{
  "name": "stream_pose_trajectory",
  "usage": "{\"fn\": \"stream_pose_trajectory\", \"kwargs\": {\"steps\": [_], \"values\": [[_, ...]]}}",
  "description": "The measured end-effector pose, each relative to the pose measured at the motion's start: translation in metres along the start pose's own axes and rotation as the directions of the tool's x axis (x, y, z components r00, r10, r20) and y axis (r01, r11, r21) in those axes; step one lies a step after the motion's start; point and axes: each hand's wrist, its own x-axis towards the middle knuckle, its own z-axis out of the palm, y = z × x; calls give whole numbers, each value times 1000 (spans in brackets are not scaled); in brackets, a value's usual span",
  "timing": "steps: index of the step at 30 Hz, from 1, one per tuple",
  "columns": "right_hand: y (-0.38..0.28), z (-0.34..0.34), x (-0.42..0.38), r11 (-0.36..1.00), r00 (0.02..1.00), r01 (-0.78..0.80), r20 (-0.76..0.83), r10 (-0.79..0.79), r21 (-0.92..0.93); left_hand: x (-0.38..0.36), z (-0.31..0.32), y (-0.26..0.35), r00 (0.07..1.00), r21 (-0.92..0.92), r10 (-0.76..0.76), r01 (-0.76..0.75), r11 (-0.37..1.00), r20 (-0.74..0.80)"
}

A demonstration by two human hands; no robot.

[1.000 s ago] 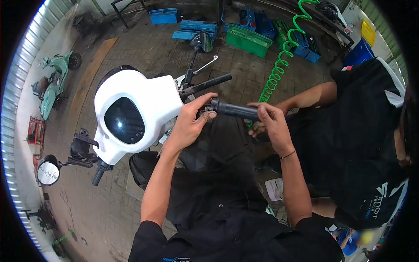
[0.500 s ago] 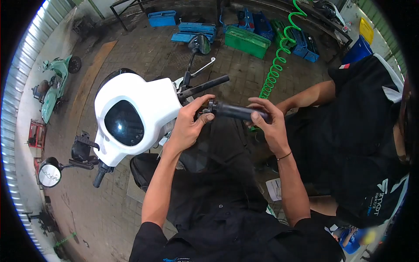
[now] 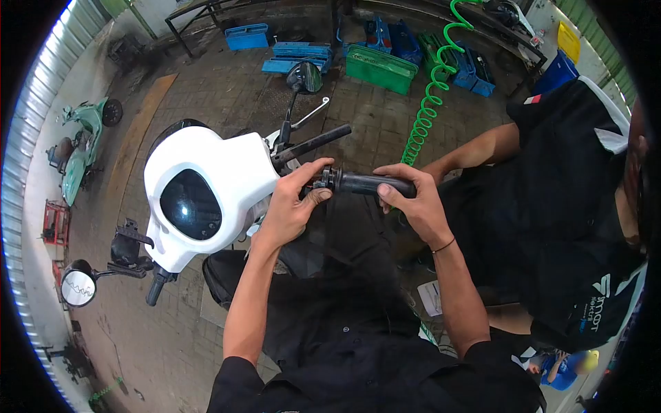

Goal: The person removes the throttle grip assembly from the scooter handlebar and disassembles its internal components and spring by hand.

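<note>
Seen from my remote station, with the white scooter cowl [image 3: 237, 162] as reference: the black grip [image 3: 363, 184] is held up just right of the cowl, its collared end nearer to it. I have the left hand [image 3: 292, 199] beside the cowl, fingers clamped on the collar, thumb below and forefinger above. The right hand [image 3: 418, 203], farther from the cowl, has its fingers closed around the grip's outer end. A dark bar [image 3: 317, 146] projects from the cowl's right side. Well right of the cowl I note a green coiled hose [image 3: 425, 117] and a co-worker's forearm [image 3: 478, 150].
</note>
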Motion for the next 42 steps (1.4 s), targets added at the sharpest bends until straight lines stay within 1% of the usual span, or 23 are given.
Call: {"fn": "stream_pose_trajectory", "kwargs": {"steps": [2,3,5,6,9,11,12,14,18,20,21,23,24,26,28,30,31,33,35,37,39,40,42], "values": [[-6,-1,3,991,989,-113,109,105,76,0,-2,-1,1000,-20,-14,14,1000,5],[-11,-2,4,990,988,-114,110,106,76,-1,-3,-1,999,-40,-30,30,999,10],[-21,-6,5,940,931,-326,209,300,103,-2,-4,2,999,-30,-6,7,1000,32],[-23,-8,7,940,930,-326,211,300,102,-2,-4,2,998,-19,17,-16,1000,55],[-26,-6,10,960,933,-277,247,261,33,-1,-4,-1,999,-4,40,-40,999,27],[-31,-1,11,976,962,-154,202,183,-151,1,-7,-3,999,-12,31,-31,999,22],[-24,1,12,976,961,-156,204,186,-152,0,-7,-4,1000,-19,20,-20,1000,20],[-4,7,16,953,971,214,153,-184,-213,0,-8,-6,1000,-30,-20,21,999,19],[-10,13,15,941,965,255,124,-232,-224,3,-11,-8,998,-96,-53,56,994,35],[-20,14,14,841,953,299,187,-238,-452,2,-10,-8,995,-125,-90,93,988,33],[-17,16,14,842,953,299,187,-238,-450,2,-10,-8,992,-152,-121,125,980,39],[-8,19,16,741,881,465,174,-439,-485,5,-14,-10,994,-127,-101,105,986,37],[-5,18,16,740,882,464,174,-439,-487,6,-14,-9,996,-104,-83,86,991,33],[-1,16,19,577,800,574,247,-547,-582,7,-15,-7,992,-133,-113,120,984,54],[-2,15,19,639,823,553,230,-520,-535,4,-15,-7,985,-156,-150,162,974,83],[-7,13,20,694,844,528,216,-491,-489,3,-9,-10,999,-53,-49,49,997,4],[-9,13,20,730,867,495,204,-456,-471,3,-7,-10,999,-53,-51,52,997,7],[-12,13,19,764,887,460,191,-421,-453,3,-5,-9,997,-8,53,-54,999,-62],[-13,13,19,831,937,349,163,-309,-433,3,-5,-8,996,-8,65,-66,998,-59],[-6,16,21,851,930,367,143,-338,-376,3,-6,-7,996,-3,72,-73,997,-60],[-5,18,21,868,924,381,111,-365,-317,4,-9,-7,1000,-39,-1,0,999,-25],[-10,19,19,837,919,393,140,-368,-380,3,-11,-7,1000,-39,-2,1,999,-22],[-12,18,20,797,912,410,171,-374,-443,5,-15,-4,979,-169,-186,198,966,81]]}}
